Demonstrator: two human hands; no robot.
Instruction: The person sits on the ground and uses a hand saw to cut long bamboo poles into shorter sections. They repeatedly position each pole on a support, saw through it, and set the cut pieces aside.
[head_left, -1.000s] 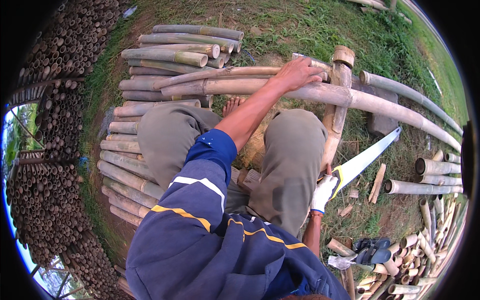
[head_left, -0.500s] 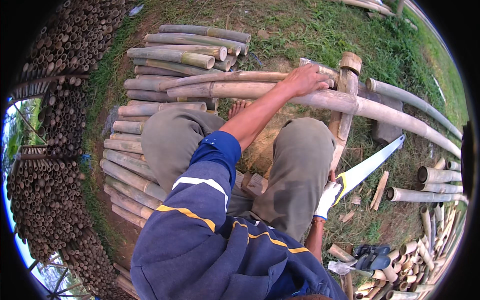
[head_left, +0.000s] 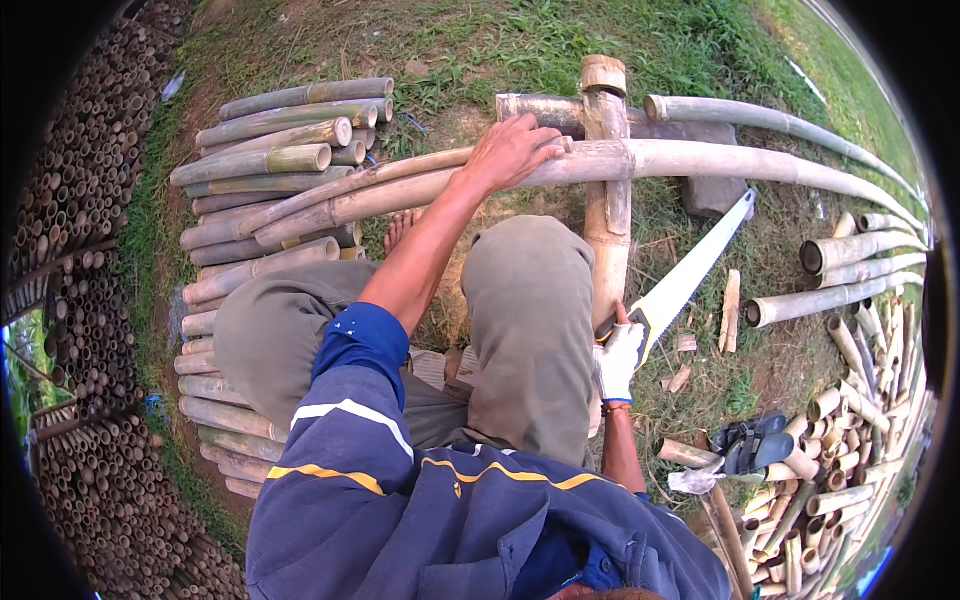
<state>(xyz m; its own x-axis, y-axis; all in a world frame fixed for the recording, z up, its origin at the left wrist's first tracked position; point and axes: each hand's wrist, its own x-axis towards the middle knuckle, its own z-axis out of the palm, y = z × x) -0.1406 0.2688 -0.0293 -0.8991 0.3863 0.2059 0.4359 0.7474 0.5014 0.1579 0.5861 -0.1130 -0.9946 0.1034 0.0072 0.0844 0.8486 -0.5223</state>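
Observation:
My left hand (head_left: 515,152) lies on top of a long bamboo pole (head_left: 740,160) and a thinner bamboo pole (head_left: 380,175) beside it, fingers stretched to the right. The long pole rests across an upright bamboo post (head_left: 607,190) and bends away at the far right. Down by my right knee, my right hand (head_left: 620,360), in a white glove, is closed round the handle of a handsaw (head_left: 690,265). The bright blade points up and to the right, apart from the poles. Its teeth cannot be made out.
Cut bamboo pieces (head_left: 240,410) lie in rows on my left, beyond them a large bamboo stack (head_left: 90,440). A dark stone block (head_left: 715,195) sits behind the saw tip. Dark sandals (head_left: 750,445) and bamboo offcuts (head_left: 830,500) lie at the lower right.
My view has shifted, so the poles and post appear farther left. My right hand and the saw have risen slightly beside my knee. My left hand stays on the poles.

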